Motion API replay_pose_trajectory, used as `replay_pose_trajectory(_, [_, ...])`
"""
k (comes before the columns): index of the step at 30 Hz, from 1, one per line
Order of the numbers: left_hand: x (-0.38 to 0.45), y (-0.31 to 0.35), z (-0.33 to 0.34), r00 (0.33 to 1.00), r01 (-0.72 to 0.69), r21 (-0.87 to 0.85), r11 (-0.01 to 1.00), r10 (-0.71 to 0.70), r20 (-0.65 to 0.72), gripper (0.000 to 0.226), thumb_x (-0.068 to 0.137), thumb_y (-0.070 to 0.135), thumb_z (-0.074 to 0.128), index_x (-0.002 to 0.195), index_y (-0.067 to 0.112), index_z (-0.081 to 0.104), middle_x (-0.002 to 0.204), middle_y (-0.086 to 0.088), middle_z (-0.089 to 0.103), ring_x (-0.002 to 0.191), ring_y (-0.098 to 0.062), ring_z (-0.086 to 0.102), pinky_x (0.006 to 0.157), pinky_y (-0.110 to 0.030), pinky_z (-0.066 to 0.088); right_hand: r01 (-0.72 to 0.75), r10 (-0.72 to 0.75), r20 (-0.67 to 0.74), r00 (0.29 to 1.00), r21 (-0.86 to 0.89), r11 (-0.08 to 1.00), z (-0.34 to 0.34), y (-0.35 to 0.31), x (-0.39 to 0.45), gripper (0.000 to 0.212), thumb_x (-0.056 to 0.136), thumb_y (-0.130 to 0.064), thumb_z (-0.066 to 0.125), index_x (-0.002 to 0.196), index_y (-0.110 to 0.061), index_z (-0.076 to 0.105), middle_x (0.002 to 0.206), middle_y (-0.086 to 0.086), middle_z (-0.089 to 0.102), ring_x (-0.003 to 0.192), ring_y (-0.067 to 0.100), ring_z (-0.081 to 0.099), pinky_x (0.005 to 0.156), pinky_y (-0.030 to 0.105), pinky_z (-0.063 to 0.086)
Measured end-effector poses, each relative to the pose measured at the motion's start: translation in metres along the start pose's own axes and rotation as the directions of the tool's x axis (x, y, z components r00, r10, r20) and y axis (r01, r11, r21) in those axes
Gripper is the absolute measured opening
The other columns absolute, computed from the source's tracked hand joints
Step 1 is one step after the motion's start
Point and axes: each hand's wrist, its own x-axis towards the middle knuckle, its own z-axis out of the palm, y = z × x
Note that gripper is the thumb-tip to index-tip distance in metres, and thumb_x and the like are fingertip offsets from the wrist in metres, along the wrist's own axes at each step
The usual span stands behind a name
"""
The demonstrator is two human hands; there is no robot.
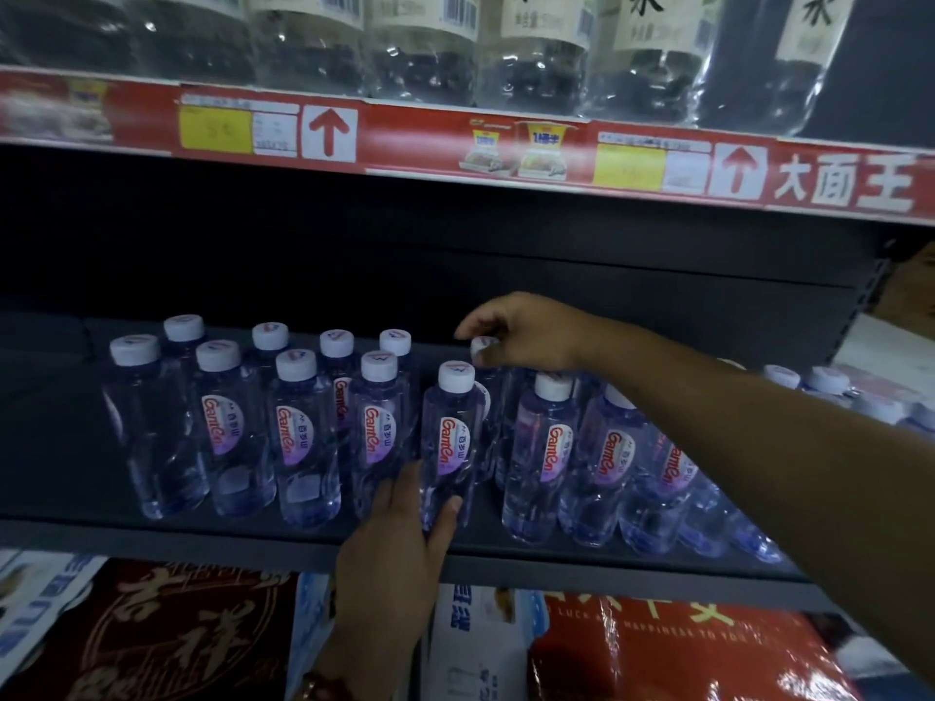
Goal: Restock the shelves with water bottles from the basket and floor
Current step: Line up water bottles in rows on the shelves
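Several small clear water bottles with white caps and pink labels stand in two rows on the dark middle shelf (60, 447). My left hand (399, 543) grips the lower body of a front-row bottle (450, 437) near the shelf's front edge. My right hand (521, 331) reaches over from the right and pinches the white cap of a back-row bottle (480, 347). More bottles of the same kind (607, 457) stand under my right forearm. No basket or floor is in view.
The upper shelf (455, 139) has a red price strip and carries several larger clear bottles (536, 48). Below the middle shelf sit red and white-blue boxes (657, 655). A wrapped pack of bottles (850, 392) lies at the far right.
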Motion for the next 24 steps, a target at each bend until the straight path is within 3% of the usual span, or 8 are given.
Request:
replay_pose_trajectory(2, [-0.001,0.001,0.000,1.000,-0.004,0.003,1.000,0.004,0.000,0.067,0.097,0.066,0.029,0.155,0.034,0.020,0.150,0.006,0.043,0.114,-0.014,0.061,0.088,-0.030,0.054,-0.009,0.007,-0.028,1.000,-0.080,0.997,0.002,0.000,0.000,0.048,0.088,-0.030,0.073,0.132,-0.015,0.062,0.127,-0.001,0.065,0.115,0.014,0.060,0.099,0.026,0.046])
replay_pose_trajectory(4, [-0.001,0.001,0.000,1.000,-0.001,0.005,1.000,0.001,0.004,0.067,0.098,0.066,0.028,0.156,0.034,0.018,0.151,0.007,0.043,0.114,-0.014,0.061,0.087,-0.029,0.053,-0.011,0.002,-0.048,0.999,-0.189,0.982,0.003,0.001,0.001,0.044,0.088,-0.034,0.073,0.126,-0.013,0.066,0.120,0.000,0.067,0.112,0.016,0.061,0.092,0.024,0.045])
replay_pose_trajectory(7, [-0.001,0.002,-0.001,1.000,-0.005,0.003,1.000,0.005,0.014,0.068,0.099,0.065,0.028,0.157,0.034,0.017,0.154,0.007,0.041,0.117,-0.013,0.060,0.090,-0.029,0.051,-0.013,0.007,-0.042,0.999,-0.148,0.989,0.001,0.004,0.003,0.037,0.088,-0.026,0.074,0.122,-0.013,0.069,0.115,0.000,0.070,0.106,0.013,0.063,0.089,0.023,0.046])
replay_pose_trajectory(16, [0.004,0.001,0.000,0.996,-0.084,-0.032,0.996,0.085,0.034,0.065,0.099,0.063,0.035,0.157,0.036,0.020,0.149,0.009,0.048,0.126,-0.014,0.053,0.096,-0.030,0.048,0.058,-0.063,-0.026,0.998,-0.155,0.986,0.004,0.004,0.005,0.035,0.093,-0.020,0.068,0.126,-0.009,0.067,0.125,0.001,0.068,0.114,0.012,0.061,0.092,0.018,0.042])
replay_pose_trajectory(24, [0.004,0.008,0.007,0.991,-0.117,-0.056,0.992,0.120,0.054,0.066,0.102,0.060,0.034,0.159,0.034,0.013,0.159,0.008,0.036,0.129,-0.013,0.052,0.098,-0.030,0.048,0.064,-0.074,-0.043,0.996,-0.197,0.978,0.006,0.005,0.003,0.034,0.094,-0.020,0.065,0.126,-0.009,0.067,0.129,0.001,0.067,0.118,0.012,0.060,0.094,0.017,0.041])
